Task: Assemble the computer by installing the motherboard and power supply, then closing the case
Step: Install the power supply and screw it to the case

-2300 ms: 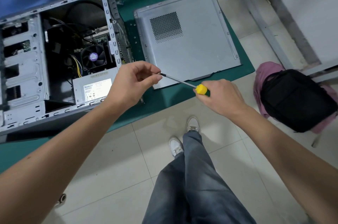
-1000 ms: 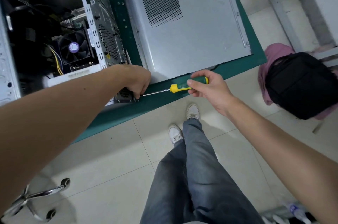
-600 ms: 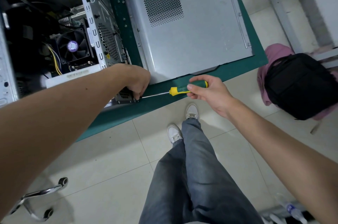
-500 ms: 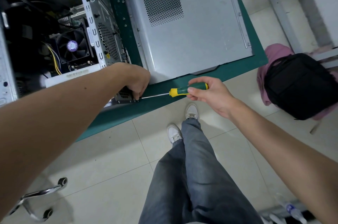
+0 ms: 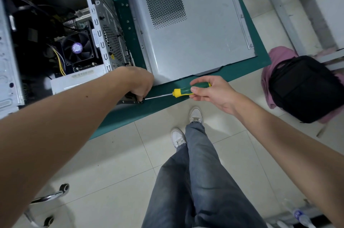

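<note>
Green matting (image 5: 240,73) carries the open case (image 5: 96,28); at its rear corner your left hand (image 5: 138,83) pinches a hidden screw, your right hand (image 5: 214,92) grips the screwdriver (image 5: 183,92). You're securing the power supply (image 5: 78,80); seat the tip squarely, then turn.

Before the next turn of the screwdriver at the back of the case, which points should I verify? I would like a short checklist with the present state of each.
1. Right hand grips the screwdriver by its handle: ok.
2. Screwdriver tip reaches the rear corner of the computer case, under the left hand: ok.
3. Tip seated in the screw head: cannot tell, the left fingers hide it.
4. Left hand steadies the spot at the tip: ok; whether it pinches a screw, cannot tell.
5. Power supply sits inside the case: ok.
6. Side panel fitted: not ok, it lies flat on the green mat beside the case.
</note>
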Demonstrator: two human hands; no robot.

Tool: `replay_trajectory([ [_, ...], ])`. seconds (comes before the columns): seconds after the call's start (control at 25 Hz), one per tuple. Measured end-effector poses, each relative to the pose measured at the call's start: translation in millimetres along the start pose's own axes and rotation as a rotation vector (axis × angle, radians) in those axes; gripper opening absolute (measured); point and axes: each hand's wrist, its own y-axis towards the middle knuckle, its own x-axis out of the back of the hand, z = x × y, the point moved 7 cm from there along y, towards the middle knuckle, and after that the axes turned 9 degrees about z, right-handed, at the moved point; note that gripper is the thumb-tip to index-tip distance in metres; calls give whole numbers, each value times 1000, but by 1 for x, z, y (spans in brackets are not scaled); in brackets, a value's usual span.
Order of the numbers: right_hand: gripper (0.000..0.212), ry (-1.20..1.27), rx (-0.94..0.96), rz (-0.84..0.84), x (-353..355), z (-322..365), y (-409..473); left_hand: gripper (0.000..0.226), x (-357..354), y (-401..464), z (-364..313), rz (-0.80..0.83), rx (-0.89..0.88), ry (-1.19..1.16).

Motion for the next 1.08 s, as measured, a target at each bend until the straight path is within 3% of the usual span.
replay_trajectory([
  [0.12, 12, -17, 12, -45, -1, -1, 0, 6, 1, -1, -7, -23, 20, 55],
  [0.2, 14, -73, 58, -80, -2, 1, -1, 21, 1, -3, -13, -38, 7, 127],
  [0.32, 14, -38, 41, -48, -6, 0, -2, 4, 10, -6, -3, -123, 42, 60],
  [0.4, 14, -32, 22, -30, -7, 0, -1, 13, 19, -6, 3, -179, 71, 19],
  [0.52, 14, -31, -2, -33, -6, 0, 2, 5, 15, -2, 3, -118, 46, -15],
  [0.68, 13, -16, -11, -38, -6, -2, 3, 16, 10, 0, 11, -131, 38, -44],
  [1.08, 12, 40, -12, -39, 2, -8, 2, 10, -1, 8, 4, -53, -11, 30],
])
